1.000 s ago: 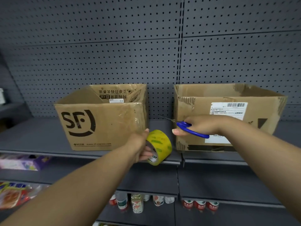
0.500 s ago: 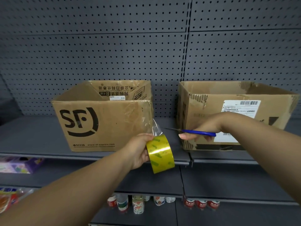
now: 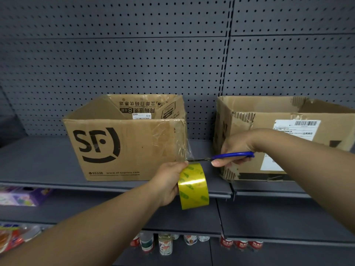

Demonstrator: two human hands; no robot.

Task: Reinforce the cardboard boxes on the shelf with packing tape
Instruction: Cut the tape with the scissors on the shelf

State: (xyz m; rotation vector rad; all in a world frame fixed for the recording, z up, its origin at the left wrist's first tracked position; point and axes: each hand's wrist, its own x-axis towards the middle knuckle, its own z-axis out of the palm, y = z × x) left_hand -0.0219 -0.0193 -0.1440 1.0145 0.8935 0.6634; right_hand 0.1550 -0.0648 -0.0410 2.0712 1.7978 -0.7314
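One box (image 3: 265, 121) cropped at right | left hand (image 3: 169, 181) grips tape roll (image 3: 193, 186) | right hand (image 3: 236, 144) grips scissors (image 3: 232, 155)

Two bare forearms, uncovered to the picture's edge: left forearm (image 3: 96, 233) down-left of the tape roll (image 3: 193, 187), right forearm (image 3: 307, 164) up-right of it. Bare left hand (image 3: 169, 181) just left of the roll, bare right hand (image 3: 234, 148) above-right, rounded thumbnail showing.

In the middle, the tape roll (image 3: 193, 186) is shiny yellow with green marks, and the scissors (image 3: 233, 154) have a blue handle. The left box (image 3: 134, 150) is brown with big black letters. The back wall (image 3: 134, 54) up top is grey with rows of dots.
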